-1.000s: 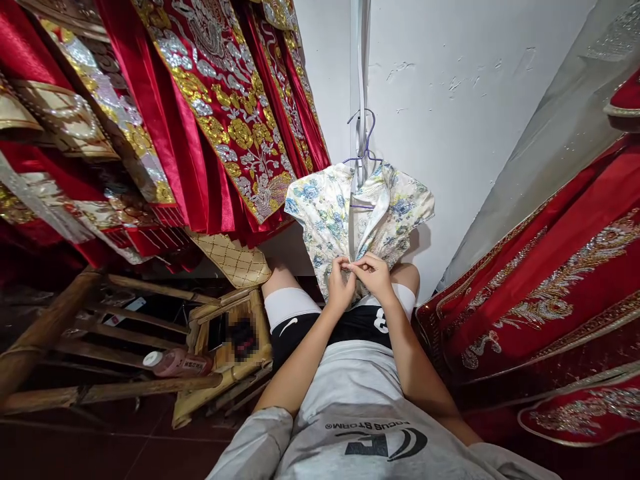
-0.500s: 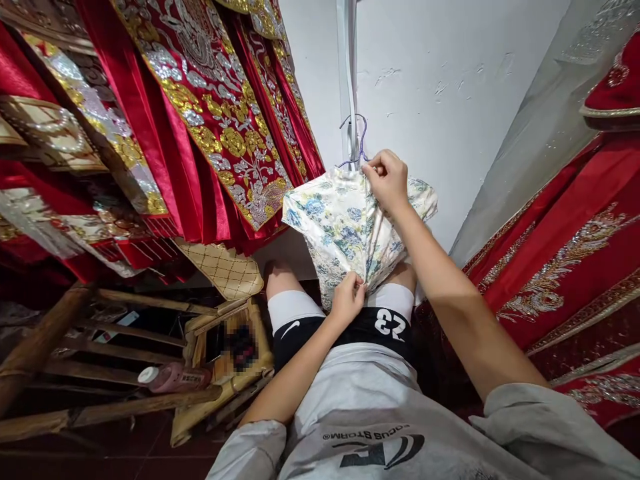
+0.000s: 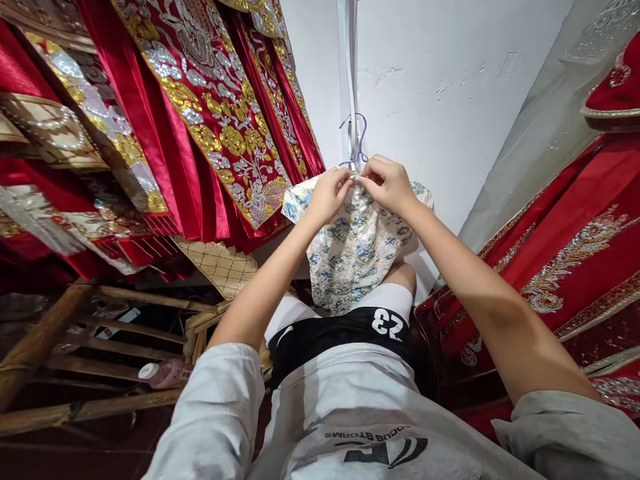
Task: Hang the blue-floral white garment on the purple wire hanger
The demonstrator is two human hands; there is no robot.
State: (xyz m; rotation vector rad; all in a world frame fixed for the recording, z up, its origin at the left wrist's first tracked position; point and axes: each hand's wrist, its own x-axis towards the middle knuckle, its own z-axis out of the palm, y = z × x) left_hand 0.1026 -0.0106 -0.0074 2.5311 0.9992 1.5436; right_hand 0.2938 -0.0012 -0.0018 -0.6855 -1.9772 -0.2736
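A small white shirt (image 3: 356, 247) with blue and green flowers hangs in front of me on a purple hanger (image 3: 363, 127). At its neckline, my left hand (image 3: 331, 193) pinches the collar edge. My right hand (image 3: 387, 183) pinches the same edge just beside it, so the fingertips of both hands nearly meet at the top of the front. Whatever lies between the fingertips is too small to make out. The shirt's lower part hangs down over my knees.
Red embroidered garments hang at the left (image 3: 220, 127) and at the right (image 3: 575, 253). A white wall (image 3: 430, 87) stands behind the hanger. At lower left, a pink bottle (image 3: 167, 373) lies on a bamboo chair (image 3: 125, 403).
My left hand has risen from the shirt's lower front to the collar, beside my right hand. The shirt front now hangs looser and straighter. My right hand has stayed near the neckline.
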